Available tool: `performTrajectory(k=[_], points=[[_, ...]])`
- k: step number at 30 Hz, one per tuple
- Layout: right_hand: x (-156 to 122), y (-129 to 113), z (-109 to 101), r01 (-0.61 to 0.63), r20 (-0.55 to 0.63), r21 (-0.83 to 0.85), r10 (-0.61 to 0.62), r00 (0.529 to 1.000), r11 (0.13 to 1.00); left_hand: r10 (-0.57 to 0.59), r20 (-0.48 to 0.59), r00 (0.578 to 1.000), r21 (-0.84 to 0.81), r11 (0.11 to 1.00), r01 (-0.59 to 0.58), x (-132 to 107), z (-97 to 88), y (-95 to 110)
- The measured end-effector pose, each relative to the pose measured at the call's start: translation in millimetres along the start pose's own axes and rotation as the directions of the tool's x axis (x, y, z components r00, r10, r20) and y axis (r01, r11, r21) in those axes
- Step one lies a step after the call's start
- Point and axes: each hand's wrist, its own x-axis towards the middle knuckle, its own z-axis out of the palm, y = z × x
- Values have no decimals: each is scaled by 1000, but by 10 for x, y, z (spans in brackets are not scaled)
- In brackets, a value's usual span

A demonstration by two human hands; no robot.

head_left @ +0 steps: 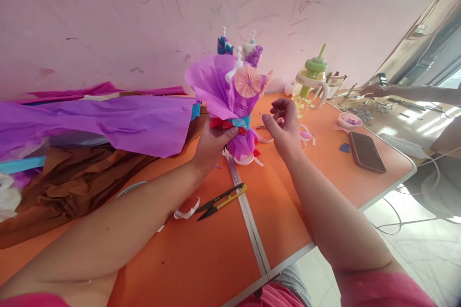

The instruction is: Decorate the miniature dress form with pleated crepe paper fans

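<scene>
My left hand [216, 143] is closed round the lower left side of a small dress form [237, 63] dressed in purple crepe paper. A peach pleated rosette [248, 81], a light blue band [241, 122] and a red strip decorate it. Its white knobbed top sticks out above, and a round white base shows at the bottom. To its right, my right hand [284, 127] hovers apart from it, thumb and fingers parted and loosely curled, with nothing visible in them. Yellow-handled thread snips [223, 201] lie on the orange table [201, 259], near a white ribbon scrap [187, 208].
Purple paper [154, 122] and brown paper [82, 177] cover the left side. Behind stand two more decorated forms. A green-lidded bottle [311, 84], a pink bowl [349, 121] and a phone [367, 152] are on the right. Another person's arm [414, 93] reaches over a neighbouring bench.
</scene>
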Motion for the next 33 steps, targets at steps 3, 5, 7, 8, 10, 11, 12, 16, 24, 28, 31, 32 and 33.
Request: performTrajectory(k=[3, 5, 7, 8, 10, 11, 12, 16, 24, 28, 31, 32, 33], points=[[-26, -107, -25, 197, 105, -174, -181, 978, 965, -18, -4, 1000, 4, 1000, 18, -11, -1, 1], [-51, -146, -6, 276, 187, -229, -236, 954, 933, -43, 5, 999, 11, 999, 43, -30, -6, 3], [-78, -164, 26, 311, 211, -275, -259, 943, 910, -54, 5, 999, 6, 999, 54, -49, -9, 9], [-92, -170, 43, 323, 211, -297, -268, 940, 899, -58, 7, 998, 4, 998, 58, -56, -9, 14], [-120, -179, 70, 325, 201, -335, -270, 942, 884, -62, 21, 998, 10, 998, 61, -61, -4, 23], [-133, -183, 80, 318, 190, -352, -265, 945, 880, -59, 31, 998, 17, 998, 58, -60, -1, 26], [-144, -186, 89, 308, 176, -368, -260, 949, 877, -56, 42, 998, 27, 998, 55, -56, 1, 28], [-168, -182, 105, 293, 137, -408, -259, 956, 865, -34, 71, 997, 58, 998, 30, -34, -12, 19], [-132, -89, 154, 187, 77, -157, -176, 981, 970, 15, 68, 998, 85, 996, -21, -4, -97, -44], [-109, -29, 177, 124, 111, -104, -112, 988, 987, 16, 64, 998, 88, 996, -22, 6, -97, -78], [-92, -11, 162, 81, 146, -87, -68, 987, 993, -1, 60, 998, 81, 997, -4, 2, -91, -71], [-86, -6, 157, 66, 162, -70, -54, 985, 995, -11, 70, 997, 65, 998, 7, -1, -88, -60], [-82, 1, 153, 47, 177, -49, -38, 983, 998, -24, 91, 996, 45, 999, 20, -6, -84, -46]])
